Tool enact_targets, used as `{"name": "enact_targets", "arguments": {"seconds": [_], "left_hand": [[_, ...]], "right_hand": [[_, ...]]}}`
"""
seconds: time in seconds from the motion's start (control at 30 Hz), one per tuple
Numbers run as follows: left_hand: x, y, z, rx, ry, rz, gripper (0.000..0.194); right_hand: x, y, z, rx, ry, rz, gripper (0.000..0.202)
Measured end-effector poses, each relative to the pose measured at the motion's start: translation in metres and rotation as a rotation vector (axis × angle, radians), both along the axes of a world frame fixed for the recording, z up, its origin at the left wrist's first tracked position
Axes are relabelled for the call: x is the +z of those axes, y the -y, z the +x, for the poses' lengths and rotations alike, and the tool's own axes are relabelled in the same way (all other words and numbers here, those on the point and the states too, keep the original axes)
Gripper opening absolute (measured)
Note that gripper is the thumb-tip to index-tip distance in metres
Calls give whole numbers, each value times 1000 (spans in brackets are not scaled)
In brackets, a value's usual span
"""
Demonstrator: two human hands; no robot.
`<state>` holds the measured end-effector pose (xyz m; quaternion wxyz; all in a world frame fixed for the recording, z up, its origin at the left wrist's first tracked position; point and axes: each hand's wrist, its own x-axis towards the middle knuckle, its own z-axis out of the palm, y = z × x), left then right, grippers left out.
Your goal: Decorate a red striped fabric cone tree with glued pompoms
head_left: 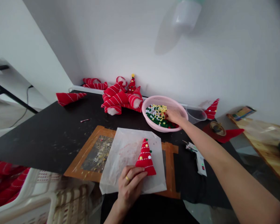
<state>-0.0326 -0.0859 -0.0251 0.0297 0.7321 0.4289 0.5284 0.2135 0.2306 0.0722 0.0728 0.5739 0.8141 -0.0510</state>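
A red felt cone tree [145,160] with white twisted cord and small pom-poms lies on white paper [121,149]. My left hand [132,183], a ring on one finger, grips it by its lower left edge. My right hand [174,116] reaches into a pink plastic basket [151,126], its fingers closed down among the pom-poms [157,113], which are white, yellow, green and red. What those fingertips hold, if anything, is hidden. To the right, under my right forearm, a white glue gun [198,157] lies on the black table.
Several stuffed red cones [116,96] are heaped against the wall, with a decorated one [132,84] behind. Another decorated cone [212,109] stands right of a clear container [196,112]. A roll of cord [217,128] sits farther right. White crates [37,186] stand lower left.
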Motion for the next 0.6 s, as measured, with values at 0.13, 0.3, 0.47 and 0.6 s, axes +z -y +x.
{"name": "enact_targets", "arguments": {"seconds": [0.13, 0.3, 0.47, 0.6], "left_hand": [[0, 1, 0, -12, 4, 6, 27], [0, 0, -1, -15, -3, -3, 26], [6, -1, -1, -6, -9, 7, 24], [5, -1, -1, -9, -2, 8, 23]], "right_hand": [[0, -3, 2, -12, 36, 15, 20], [-2, -6, 4, -49, 5, -10, 23], [2, -4, 8, -93, -149, 12, 9], [12, -2, 11, -101, -339, 22, 7]]}}
